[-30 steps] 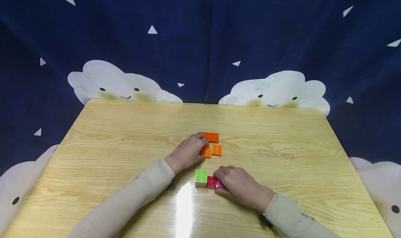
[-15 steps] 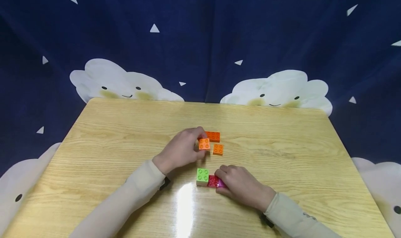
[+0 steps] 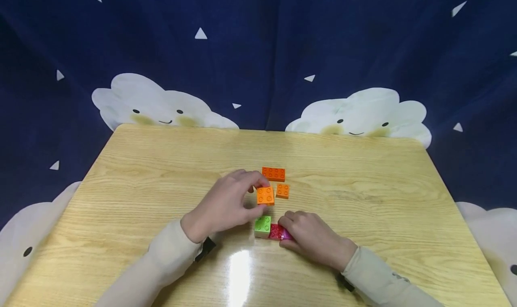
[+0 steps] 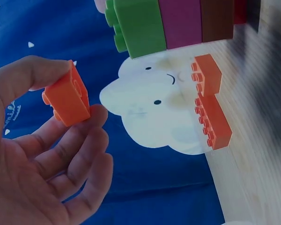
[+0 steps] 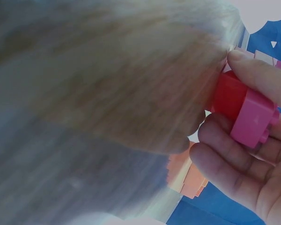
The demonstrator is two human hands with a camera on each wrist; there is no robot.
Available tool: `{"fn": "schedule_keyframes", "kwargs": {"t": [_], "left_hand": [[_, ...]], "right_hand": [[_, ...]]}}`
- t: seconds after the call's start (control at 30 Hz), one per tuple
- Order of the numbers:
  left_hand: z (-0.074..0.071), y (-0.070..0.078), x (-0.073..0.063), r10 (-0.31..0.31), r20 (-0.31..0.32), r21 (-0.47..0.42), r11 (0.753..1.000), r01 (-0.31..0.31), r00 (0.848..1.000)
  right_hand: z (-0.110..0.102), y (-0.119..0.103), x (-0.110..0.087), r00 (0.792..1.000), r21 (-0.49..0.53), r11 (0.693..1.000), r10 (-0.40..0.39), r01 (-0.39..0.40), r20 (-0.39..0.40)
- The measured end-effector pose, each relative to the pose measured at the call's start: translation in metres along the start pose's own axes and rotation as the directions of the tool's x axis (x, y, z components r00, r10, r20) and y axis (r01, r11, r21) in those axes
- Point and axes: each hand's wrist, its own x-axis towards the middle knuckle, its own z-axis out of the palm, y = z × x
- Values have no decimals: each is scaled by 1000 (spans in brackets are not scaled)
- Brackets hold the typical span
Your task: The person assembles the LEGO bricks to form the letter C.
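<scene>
My left hand (image 3: 224, 203) pinches a square orange building brick (image 3: 265, 195) between thumb and fingers. In the left wrist view this orange brick (image 4: 68, 101) is tilted and clear of the tabletop. My right hand (image 3: 315, 239) grips a pink brick (image 5: 253, 119) that sits against a red brick (image 5: 228, 96). The red brick is part of a low build on the table, with a light green brick (image 3: 262, 224) standing highest at its left end. Under the green one, the left wrist view shows a purple brick (image 4: 181, 23) and a brown brick (image 4: 217, 21).
A second square orange brick (image 3: 282, 190) lies just right of the held one. Behind it is a long darker orange brick (image 3: 273, 173). The wooden table (image 3: 363, 177) ends at a dark blue curtain (image 3: 258, 51) with cloud shapes.
My left hand has lifted the square orange brick off the table and brought it slightly towards the green brick. My right hand stays on the pink brick.
</scene>
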Motion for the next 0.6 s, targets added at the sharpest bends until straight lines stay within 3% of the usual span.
{"fn": "schedule_keyframes", "kwargs": {"t": [0.4, 0.6], "left_hand": [[4, 0, -14, 41, 52, 44, 998, -43, 998], [7, 0, -18, 30, 90, 59, 998, -35, 996]], "right_hand": [[-2, 0, 2, 1000, 25, 1000, 14, -15, 20], [-2, 1, 1, 1000, 29, 1000, 9, -9, 12]]}}
